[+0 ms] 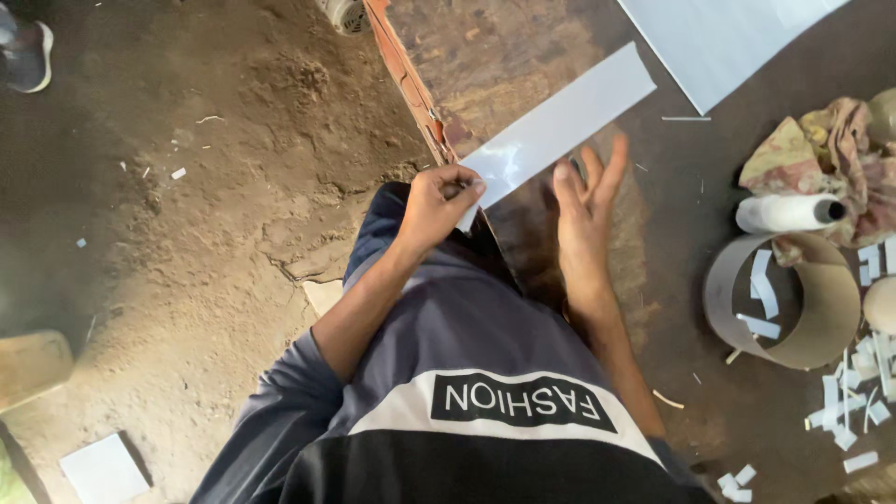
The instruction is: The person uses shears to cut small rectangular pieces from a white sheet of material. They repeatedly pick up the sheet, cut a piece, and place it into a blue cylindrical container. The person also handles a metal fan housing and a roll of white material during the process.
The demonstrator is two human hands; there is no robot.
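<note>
Nearest the lens, a grey and black shirt with a white band and a black label patch fills the bottom of the view. At about eight o'clock, on the dirt floor, lies a pale square sheet. Moving rightward, the left hand is clenched on the near end of a long white strip, pinching it at the edge of the dark worktable. That strip runs away toward one o'clock, lying flat on the table. Just beside it, the right hand is released, fingers spread, palm resting on the tabletop and holding nothing. At one o'clock a larger white sheet lies near the far edge. Toward three o'clock sit a crumpled patterned cloth, a white roll and a cardboard ring with small white slips inside. Cut white scraps lie scattered at four o'clock.
</note>
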